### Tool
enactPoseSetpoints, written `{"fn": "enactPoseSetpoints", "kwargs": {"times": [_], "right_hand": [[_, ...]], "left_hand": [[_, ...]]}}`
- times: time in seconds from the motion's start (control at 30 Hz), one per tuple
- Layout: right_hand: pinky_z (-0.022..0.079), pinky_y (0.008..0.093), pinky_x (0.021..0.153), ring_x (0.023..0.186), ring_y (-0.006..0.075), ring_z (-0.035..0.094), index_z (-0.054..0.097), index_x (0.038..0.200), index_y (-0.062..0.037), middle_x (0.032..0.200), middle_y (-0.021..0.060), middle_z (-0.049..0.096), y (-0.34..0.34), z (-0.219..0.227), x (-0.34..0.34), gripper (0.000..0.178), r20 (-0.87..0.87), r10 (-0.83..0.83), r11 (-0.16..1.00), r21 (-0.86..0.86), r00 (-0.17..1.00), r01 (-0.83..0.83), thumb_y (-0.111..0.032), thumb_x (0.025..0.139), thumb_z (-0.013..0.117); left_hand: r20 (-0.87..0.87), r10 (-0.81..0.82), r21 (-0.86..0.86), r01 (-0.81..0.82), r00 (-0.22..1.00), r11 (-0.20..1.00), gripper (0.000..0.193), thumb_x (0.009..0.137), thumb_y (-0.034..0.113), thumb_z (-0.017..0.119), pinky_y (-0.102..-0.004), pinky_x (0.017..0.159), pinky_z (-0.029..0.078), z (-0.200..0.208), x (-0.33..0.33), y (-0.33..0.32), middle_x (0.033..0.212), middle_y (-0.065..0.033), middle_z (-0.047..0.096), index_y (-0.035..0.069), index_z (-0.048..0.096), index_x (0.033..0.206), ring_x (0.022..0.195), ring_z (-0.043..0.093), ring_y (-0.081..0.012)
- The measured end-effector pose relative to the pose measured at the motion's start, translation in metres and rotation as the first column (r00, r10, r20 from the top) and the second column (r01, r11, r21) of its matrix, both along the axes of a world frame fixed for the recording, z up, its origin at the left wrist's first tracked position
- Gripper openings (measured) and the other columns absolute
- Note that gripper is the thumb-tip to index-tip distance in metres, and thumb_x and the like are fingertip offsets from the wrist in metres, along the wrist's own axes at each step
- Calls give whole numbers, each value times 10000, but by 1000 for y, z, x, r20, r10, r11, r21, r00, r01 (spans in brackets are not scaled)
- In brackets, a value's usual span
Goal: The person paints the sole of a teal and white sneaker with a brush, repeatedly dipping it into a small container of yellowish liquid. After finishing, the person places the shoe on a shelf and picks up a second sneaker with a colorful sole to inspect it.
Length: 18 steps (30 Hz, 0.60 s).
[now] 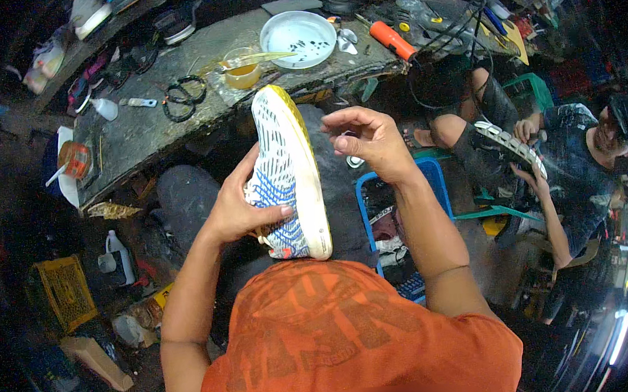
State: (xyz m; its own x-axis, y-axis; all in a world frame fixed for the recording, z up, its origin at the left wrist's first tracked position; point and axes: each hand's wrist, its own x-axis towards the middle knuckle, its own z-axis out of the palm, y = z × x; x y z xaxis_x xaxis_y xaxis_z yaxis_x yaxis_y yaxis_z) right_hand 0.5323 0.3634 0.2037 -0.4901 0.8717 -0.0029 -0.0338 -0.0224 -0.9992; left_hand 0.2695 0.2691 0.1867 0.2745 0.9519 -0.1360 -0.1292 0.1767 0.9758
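Note:
A sneaker [281,136], white with black dashes at the toe and a blue pattern toward the heel, stands on its heel end against my orange shirt, toe pointing to the bench. Its off-white sole edge with a yellowish rim faces right. My left hand [231,207] grips it low on the left side, thumb across the blue-patterned upper; the other fingers are hidden behind the shoe. To the right of the sole, apart from it, my right hand [374,142] hovers with fingers curved and a gap between thumb and forefinger. Nothing shows between them.
Ahead runs a worn workbench [142,139] with black-handled scissors [185,99], an amber-filled bowl [241,76], a white basin [309,21] and an orange-handled tool [393,41]. A blue basket [364,200] stands right of my legs. Farther right, another person holds a shoe [511,147].

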Motion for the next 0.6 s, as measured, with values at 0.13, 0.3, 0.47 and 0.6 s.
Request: {"fn": "enactPoseSetpoints", "kwargs": {"times": [0.13, 0.3, 0.47, 0.6], "right_hand": [[520, 338, 926, 1082, 165, 578, 636, 1260, -9, 1244, 77, 623, 7, -7, 0, 566, -52, -5, 995, 96, 999, 10, -328, 829, 818], [480, 370, 1000, 1184, 199, 558, 602, 1305, -16, 1324, 92, 582, 13, -14, -11, 648, -37, 20, 991, 131, 999, -15, -378, 815, 825], [442, 409, 1051, 1303, 235, 504, 438, 1462, -31, 1456, 113, 490, 10, -30, -32, 827, -49, -16, 996, 89, 999, 20, -448, 841, 789], [426, 387, 1070, 1326, 227, 487, 365, 1502, -11, 1469, 146, 467, 10, -50, -48, 927, -224, 85, 988, -106, 971, -111, -563, 852, 728]], "left_hand": [[-86, -48, 41, 52, 995, 998, 1141, 605, 144, 933, -351, 1094, 406, -7, 0, 4, 1394, -121, 538, -54, 281, 1521, 1270, 529, -187], [-163, -83, 16, 87, 983, 996, 1163, 644, 197, 913, -353, 1093, 405, -11, -10, 5, 1409, -127, 522, -29, 210, 1543, 1286, 515, -195], [-145, 37, 72, -27, 989, 997, 1188, 769, 621, 775, -387, 1150, 324, -24, -22, 14, 1497, -157, 422, -6, 144, 1556, 1385, 410, -233], [-118, -2, 10, 4, 993, 1000, 1172, 801, 774, 616, -403, 1177, 274, -34, -29, 10, 1538, -159, 369, -3, 166, 1555, 1433, 341, -262]]}}
